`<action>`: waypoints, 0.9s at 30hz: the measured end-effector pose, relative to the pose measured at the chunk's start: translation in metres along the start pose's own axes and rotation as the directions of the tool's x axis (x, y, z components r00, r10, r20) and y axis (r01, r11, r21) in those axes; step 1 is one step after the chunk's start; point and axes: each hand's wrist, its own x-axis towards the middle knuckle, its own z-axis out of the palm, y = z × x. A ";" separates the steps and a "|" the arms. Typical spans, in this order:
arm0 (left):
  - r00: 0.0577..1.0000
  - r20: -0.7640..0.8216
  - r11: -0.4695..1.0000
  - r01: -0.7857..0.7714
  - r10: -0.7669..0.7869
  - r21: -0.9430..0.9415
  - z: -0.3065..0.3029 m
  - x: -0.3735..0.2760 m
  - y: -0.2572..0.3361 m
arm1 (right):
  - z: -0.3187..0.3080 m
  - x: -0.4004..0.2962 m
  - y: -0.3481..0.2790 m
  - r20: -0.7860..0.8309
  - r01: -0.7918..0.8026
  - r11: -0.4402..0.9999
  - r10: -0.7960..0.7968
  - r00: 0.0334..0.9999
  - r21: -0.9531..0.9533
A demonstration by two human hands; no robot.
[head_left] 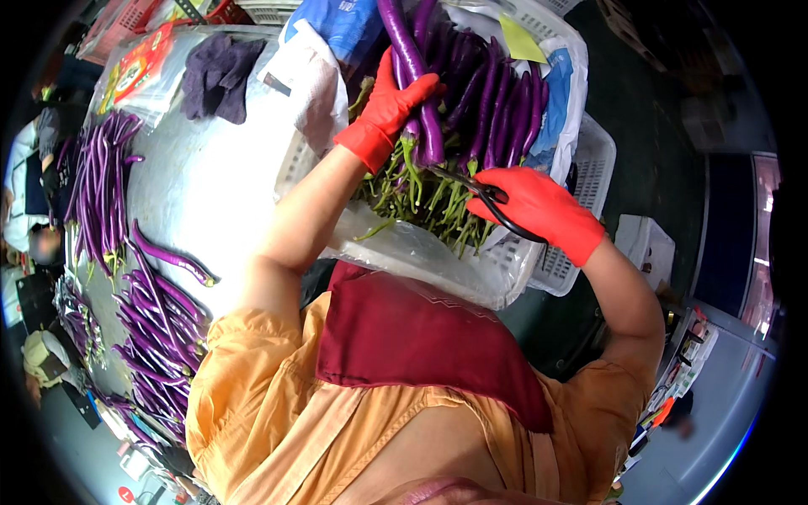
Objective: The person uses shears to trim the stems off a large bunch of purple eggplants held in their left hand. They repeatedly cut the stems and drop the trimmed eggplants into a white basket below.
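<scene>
My left hand point(392, 104), in a red rubber glove, grips long purple eggplants point(404, 44) over a white plastic crate point(505, 268). Their lower ends point towards me. My right hand point(536, 202), also red-gloved, holds black-handled scissors point(499, 208), with the blades beside the lower end of a held eggplant. Whether the blades touch it I cannot tell. More eggplants point(492, 107) lie side by side in the crate, which is lined with plastic bags. Many green stems point(435, 205) cluster at its near side.
A metal table point(189, 170) on the left bears piles of eggplants point(101, 189), a dark cloth point(221, 76) and plastic bags point(136, 79). Another white crate point(593, 170) stands at the right of the lined one. Other people are at the far left.
</scene>
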 end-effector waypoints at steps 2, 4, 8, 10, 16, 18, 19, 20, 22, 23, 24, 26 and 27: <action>0.999 -0.038 1.000 -0.021 0.021 -0.007 0.006 -0.001 -0.003 | 0.001 0.008 0.001 -0.016 0.019 1.000 -0.019 1.000 -0.025; 0.995 -0.076 0.998 -0.064 0.062 -0.014 0.005 0.000 -0.010 | 0.003 0.014 -0.001 -0.030 0.046 0.998 -0.048 0.998 -0.051; 0.989 -0.104 0.994 -0.111 0.110 -0.008 -0.001 0.004 -0.022 | 0.008 0.020 -0.003 0.013 -0.010 1.000 0.010 1.000 -0.002; 0.989 -0.115 0.995 -0.094 0.096 0.026 -0.001 0.005 -0.016 | 0.011 0.021 -0.002 0.034 -0.048 0.999 0.048 0.998 0.011; 0.987 -0.124 0.995 -0.096 0.097 0.021 0.002 0.003 -0.021 | 0.019 0.014 0.009 -0.091 0.103 0.995 -0.104 0.990 -0.016; 0.984 -0.099 0.989 -0.143 0.146 0.039 -0.001 0.007 -0.027 | 0.014 0.018 0.004 -0.009 0.001 0.998 -0.001 1.000 0.063; 0.981 -0.087 0.985 -0.167 0.171 0.050 -0.002 0.008 -0.031 | 0.013 0.019 0.002 0.036 -0.051 0.994 0.047 0.998 0.100; 0.983 -0.087 0.986 -0.159 0.164 0.058 -0.004 0.008 -0.034 | 0.013 0.019 0.002 0.014 -0.021 0.995 0.020 1.000 0.094; 0.985 -0.087 0.987 -0.144 0.150 0.071 -0.004 0.008 -0.035 | 0.014 0.019 0.003 -0.028 0.035 0.996 -0.033 0.999 0.079; 0.985 -0.080 0.986 -0.150 0.156 0.076 -0.004 0.008 -0.035 | 0.015 0.018 0.004 -0.045 0.039 0.997 -0.036 0.998 0.073; 0.984 -0.074 0.984 -0.157 0.163 0.083 -0.003 0.007 -0.034 | 0.016 0.017 0.005 -0.060 0.044 0.997 -0.040 0.997 0.065; 0.986 -0.074 0.988 -0.143 0.148 0.062 -0.001 0.005 -0.030 | 0.019 0.016 0.008 -0.089 0.053 0.997 -0.048 0.995 0.060; 0.989 -0.078 0.992 -0.123 0.125 0.034 0.003 0.003 -0.024 | 0.022 0.014 0.009 -0.102 0.057 0.997 -0.050 0.994 0.061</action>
